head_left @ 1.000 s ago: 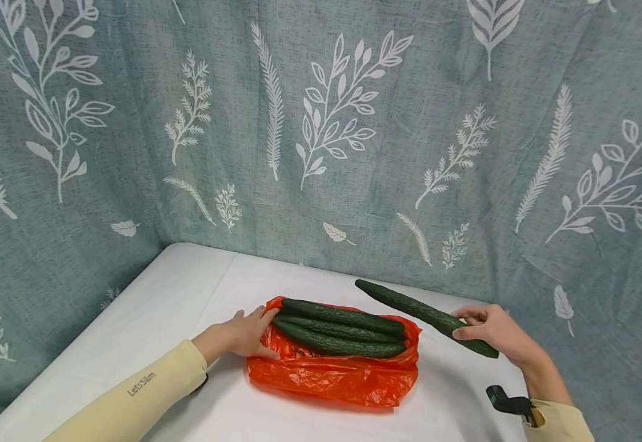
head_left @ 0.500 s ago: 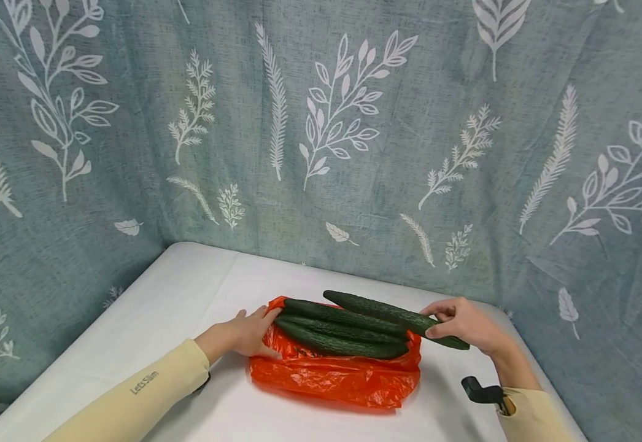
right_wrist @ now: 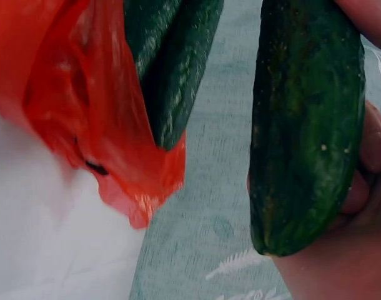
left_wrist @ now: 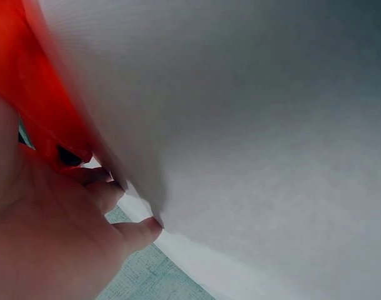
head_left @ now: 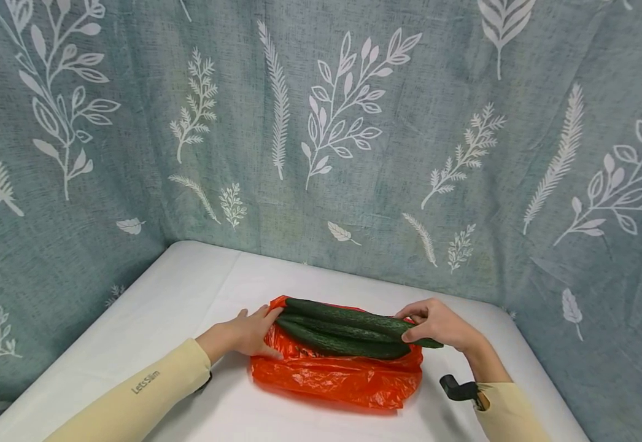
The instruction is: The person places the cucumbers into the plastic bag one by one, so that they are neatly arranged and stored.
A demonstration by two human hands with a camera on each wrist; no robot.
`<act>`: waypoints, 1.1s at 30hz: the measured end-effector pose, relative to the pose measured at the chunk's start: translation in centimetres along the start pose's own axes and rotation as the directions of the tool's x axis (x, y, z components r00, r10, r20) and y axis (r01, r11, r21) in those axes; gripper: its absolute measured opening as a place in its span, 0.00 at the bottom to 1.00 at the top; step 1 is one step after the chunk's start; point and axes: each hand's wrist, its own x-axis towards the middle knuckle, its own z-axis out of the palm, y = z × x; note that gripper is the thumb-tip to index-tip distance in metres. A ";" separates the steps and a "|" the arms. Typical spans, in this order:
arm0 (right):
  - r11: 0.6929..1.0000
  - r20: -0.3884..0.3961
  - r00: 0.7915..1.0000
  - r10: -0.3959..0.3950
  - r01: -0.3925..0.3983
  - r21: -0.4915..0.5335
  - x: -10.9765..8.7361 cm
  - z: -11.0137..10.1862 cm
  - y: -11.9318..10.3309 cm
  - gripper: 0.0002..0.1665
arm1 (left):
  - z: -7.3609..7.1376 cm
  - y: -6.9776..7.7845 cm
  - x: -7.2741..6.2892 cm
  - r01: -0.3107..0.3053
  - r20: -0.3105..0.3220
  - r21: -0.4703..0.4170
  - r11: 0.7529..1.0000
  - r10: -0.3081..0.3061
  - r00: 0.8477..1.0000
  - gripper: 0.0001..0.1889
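My right hand (head_left: 445, 325) pinches a long dark green cucumber (right_wrist: 306, 137) near its right end, thumb in front and fingers behind. The cucumber lies over the back of an orange-red plastic bag (head_left: 336, 380), its right end sticking out past the bag's right side. Other cucumbers (head_left: 343, 347) lie lengthwise in the bag's mouth, partly overlapped by the held one in the head view. At the bag's left end, my left hand (head_left: 243, 336) rests against the rim with fingers spread and mostly straight. The left wrist view shows its fingertips (left_wrist: 154, 226) close to the white surface.
A white-covered table (head_left: 216, 270) bears the bag near its middle. Behind and at both sides hangs a blue-green curtain (head_left: 277, 215) with white leaf prints. A black wrist camera mount (head_left: 459, 390) juts from the right sleeve.
My right hand has carried the cucumber leftward and down, from the bag's right side onto the others in it. The left hand has stayed at the bag's left end.
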 end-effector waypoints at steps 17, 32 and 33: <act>0.999 0.030 0.999 -0.044 0.045 -0.017 2.9 4.3 -0.8 0.24 | 0.0 0.2 -0.9 0.012 0.002 -0.064 0.998 -0.012 1.000 0.60; 0.997 0.003 1.000 0.002 -0.002 -0.077 2.7 5.7 0.4 0.26 | 0.1 0.8 -0.7 -0.012 -0.023 -0.107 0.994 0.009 1.000 0.62; 0.997 0.001 1.000 -0.002 0.002 -0.074 2.7 5.7 0.5 0.26 | 0.0 0.7 -0.6 -0.014 -0.027 -0.109 0.994 0.011 1.000 0.62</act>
